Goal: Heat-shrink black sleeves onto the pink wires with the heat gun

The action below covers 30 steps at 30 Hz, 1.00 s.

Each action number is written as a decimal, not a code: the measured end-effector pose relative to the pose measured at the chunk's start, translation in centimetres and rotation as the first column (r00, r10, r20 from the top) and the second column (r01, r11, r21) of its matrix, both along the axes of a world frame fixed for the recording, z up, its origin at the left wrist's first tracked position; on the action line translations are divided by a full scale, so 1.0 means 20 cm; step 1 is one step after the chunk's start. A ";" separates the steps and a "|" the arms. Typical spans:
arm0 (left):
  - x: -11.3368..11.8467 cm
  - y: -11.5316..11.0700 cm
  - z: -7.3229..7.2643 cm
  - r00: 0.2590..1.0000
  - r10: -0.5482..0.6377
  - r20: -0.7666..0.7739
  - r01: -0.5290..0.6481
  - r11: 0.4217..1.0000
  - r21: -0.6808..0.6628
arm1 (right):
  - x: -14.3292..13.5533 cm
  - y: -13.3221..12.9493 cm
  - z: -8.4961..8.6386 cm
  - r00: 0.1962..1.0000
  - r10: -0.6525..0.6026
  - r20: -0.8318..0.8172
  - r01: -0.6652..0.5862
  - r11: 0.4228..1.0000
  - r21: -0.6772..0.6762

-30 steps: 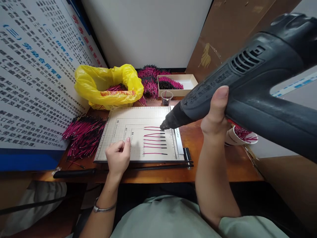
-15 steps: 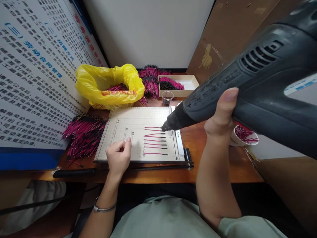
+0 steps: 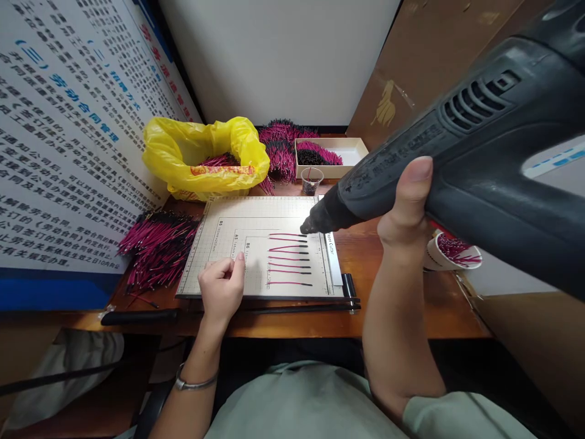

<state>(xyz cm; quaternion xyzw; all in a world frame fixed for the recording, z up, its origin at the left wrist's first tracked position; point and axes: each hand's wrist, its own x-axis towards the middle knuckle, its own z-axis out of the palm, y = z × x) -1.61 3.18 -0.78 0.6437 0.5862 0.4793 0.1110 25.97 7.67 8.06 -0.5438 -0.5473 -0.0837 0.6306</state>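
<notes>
My right hand (image 3: 406, 204) grips a dark grey heat gun (image 3: 393, 164), thumb up along its side. Its black nozzle (image 3: 315, 219) points down and left, over the black end of the farthest wire. Several short red wires (image 3: 287, 259) with black ends lie in a spaced row on a gridded paper cutter board (image 3: 214, 244). My left hand (image 3: 222, 285) is curled into a fist at the board's near left part, left of the wires. Nothing shows in that fist.
Behind the board stand a yellow plastic bag (image 3: 205, 172), a small clear cup (image 3: 312, 182) and a cardboard tray (image 3: 354, 152) of wires. Wire piles (image 3: 155, 250) lie left and at the back. A white tub (image 3: 452, 251) of wires stands right. The cutter's black handle (image 3: 139, 317) runs along the front edge.
The heat gun's nozzle has shifted slightly away from me, uncovering the black end of the second wire. My left fist stays in place. The whole view has shifted a little.
</notes>
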 end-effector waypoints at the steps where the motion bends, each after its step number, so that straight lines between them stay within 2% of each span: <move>1: 0.00 0.00 0.00 1.000 -0.002 -0.001 0.002 1.000 0.000 | 0.01 0.00 0.00 1.000 0.006 -0.009 -0.006 1.000 -0.006; 7: 0.00 0.00 0.00 1.000 -0.007 -0.009 0.007 1.000 -0.003 | 0.02 -0.01 0.02 0.999 0.051 -0.015 -0.052 0.996 -0.077; 16: 0.00 0.00 -0.01 1.000 -0.007 -0.020 0.007 1.000 -0.009 | 0.03 -0.02 0.01 0.998 0.055 -0.023 -0.055 0.998 -0.005; 22: 0.00 0.00 -0.01 0.999 0.000 -0.037 0.000 1.000 -0.001 | 0.03 0.00 0.03 0.982 0.148 -0.119 -0.160 0.983 -0.095; 30: -0.05 0.00 -0.08 0.998 -0.012 -0.063 0.009 0.999 -0.034 | 0.02 -0.02 0.05 0.989 0.119 -0.093 -0.126 0.989 -0.075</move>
